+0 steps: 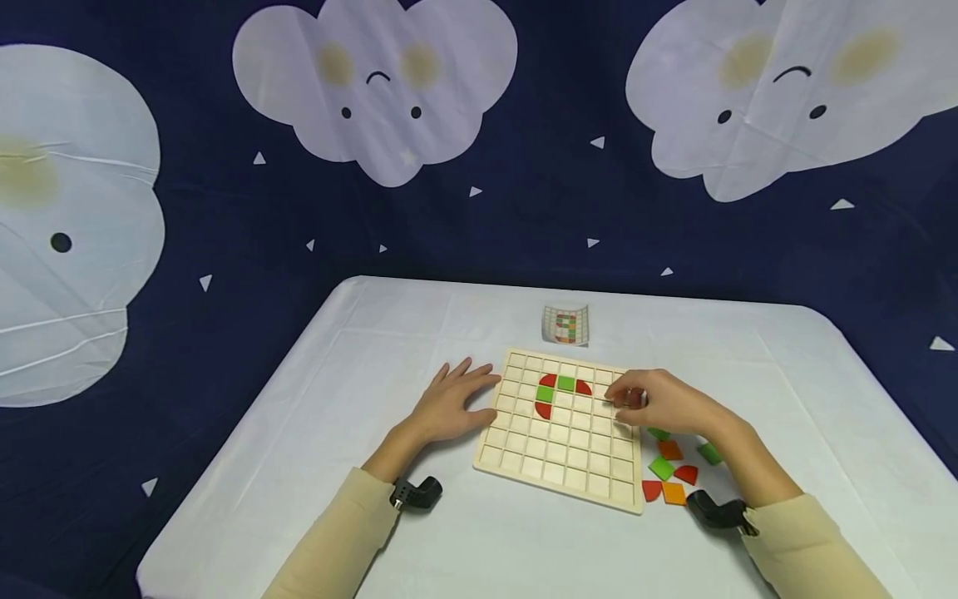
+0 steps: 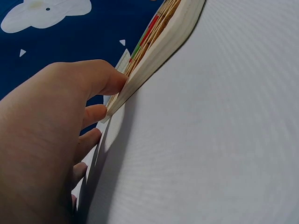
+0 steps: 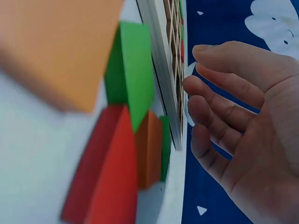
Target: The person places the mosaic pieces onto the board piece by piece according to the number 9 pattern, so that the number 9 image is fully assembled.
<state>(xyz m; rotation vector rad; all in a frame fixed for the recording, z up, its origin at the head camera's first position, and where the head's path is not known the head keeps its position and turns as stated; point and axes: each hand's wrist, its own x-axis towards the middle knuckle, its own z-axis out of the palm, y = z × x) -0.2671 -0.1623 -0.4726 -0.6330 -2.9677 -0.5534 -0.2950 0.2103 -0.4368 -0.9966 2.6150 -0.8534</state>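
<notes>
A pale wooden grid board (image 1: 524, 453) lies on the table. Set into its upper cells are several pieces, among them a green square (image 1: 565, 383) and a red quarter-round (image 1: 543, 410). My left hand (image 1: 451, 405) rests at the board's left edge with its fingers spread, thumb and fingertips touching the rim (image 2: 154, 60). Over the board's right edge hovers my right hand (image 1: 666, 401), its fingers loosely bent. In the right wrist view no piece shows between the right thumb and fingers (image 3: 210, 100).
Loose pieces lie right of the board, including an orange square (image 1: 674, 493), a red quarter-round (image 1: 686, 474) and a green square (image 1: 662, 468). A small card (image 1: 565, 325) with a coloured grid pattern lies behind the board. A dark cloud-print cloth (image 1: 449, 225) hangs behind the white table (image 1: 419, 541).
</notes>
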